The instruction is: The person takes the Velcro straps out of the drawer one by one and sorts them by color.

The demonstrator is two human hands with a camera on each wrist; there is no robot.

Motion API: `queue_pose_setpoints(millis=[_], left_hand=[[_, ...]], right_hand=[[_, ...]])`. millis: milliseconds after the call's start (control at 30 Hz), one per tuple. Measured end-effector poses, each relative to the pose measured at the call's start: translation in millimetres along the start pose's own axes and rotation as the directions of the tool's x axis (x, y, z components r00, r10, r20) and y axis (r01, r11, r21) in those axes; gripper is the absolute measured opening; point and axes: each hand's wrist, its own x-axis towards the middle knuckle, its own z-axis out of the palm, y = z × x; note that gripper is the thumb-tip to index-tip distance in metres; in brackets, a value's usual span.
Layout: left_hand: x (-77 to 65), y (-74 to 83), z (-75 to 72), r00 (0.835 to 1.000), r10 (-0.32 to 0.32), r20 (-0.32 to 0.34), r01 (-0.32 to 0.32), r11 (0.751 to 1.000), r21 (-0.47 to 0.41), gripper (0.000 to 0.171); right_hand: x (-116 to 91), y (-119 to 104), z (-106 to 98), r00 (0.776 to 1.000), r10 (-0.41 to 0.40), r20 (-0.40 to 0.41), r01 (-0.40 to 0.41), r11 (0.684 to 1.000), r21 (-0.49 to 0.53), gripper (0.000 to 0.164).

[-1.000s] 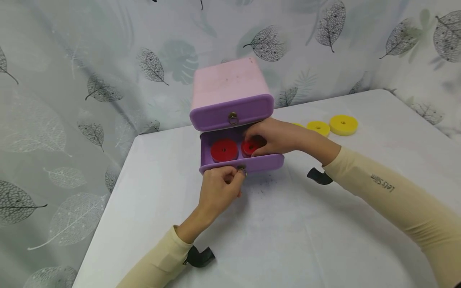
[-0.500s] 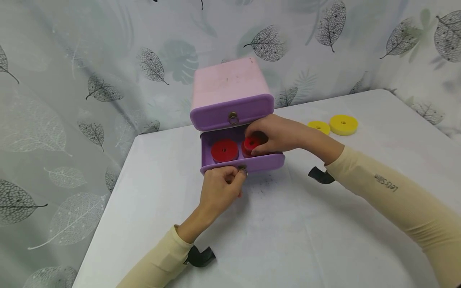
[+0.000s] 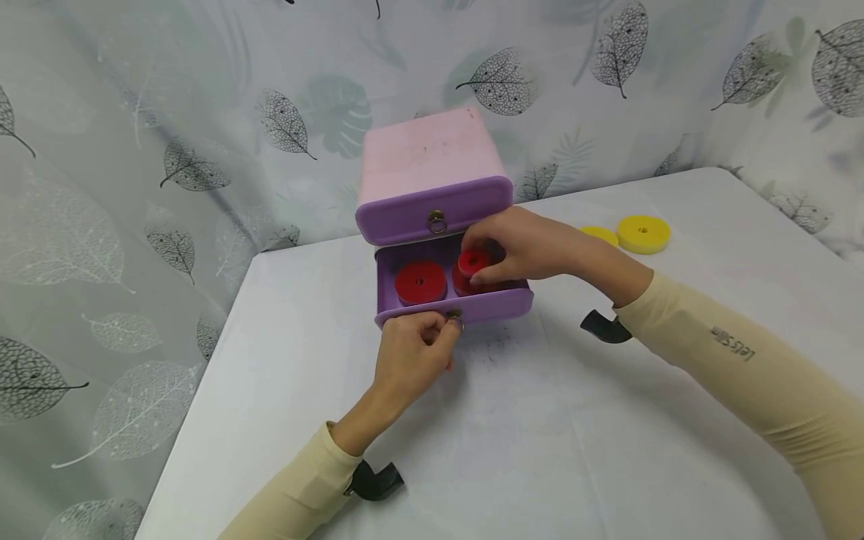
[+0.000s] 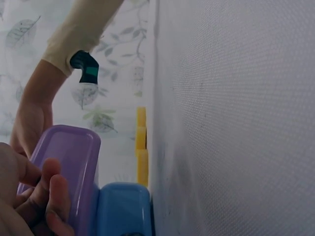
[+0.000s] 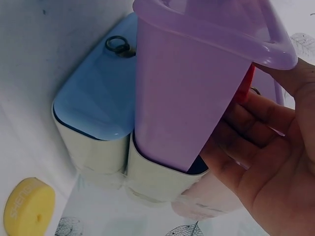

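The middle purple drawer of a small drawer cabinet stands pulled out. At its front, my left hand pinches the ring pull. A large red disc with a central hole lies in the drawer's left part. My right hand reaches in on the right, thumb and fingers gripping the sides of a smaller red disc. Below that one shows the edge of a wider red disc, partly hidden by the hand. In the right wrist view, just a sliver of red shows by the fingers.
Above the open drawer is a closed purple drawer under the pink cabinet top. A closed blue drawer sits beneath. Yellow discs lie on the white table to the right. A leaf-print curtain hangs behind.
My right hand has risen slightly with the smaller red disc, so more of the disc below shows. My left hand stays on the ring pull.
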Motion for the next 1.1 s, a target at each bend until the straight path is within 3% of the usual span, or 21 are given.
queue_pose_setpoints(millis=[1100], left_hand=[[2.8,-1.6,-3.6,0.998,0.035,0.044,-0.036,0.999,0.022,0.029]], right_hand=[[-22,3,-19,0.996,0.085,-0.032,-0.084,0.996,0.024,0.029]])
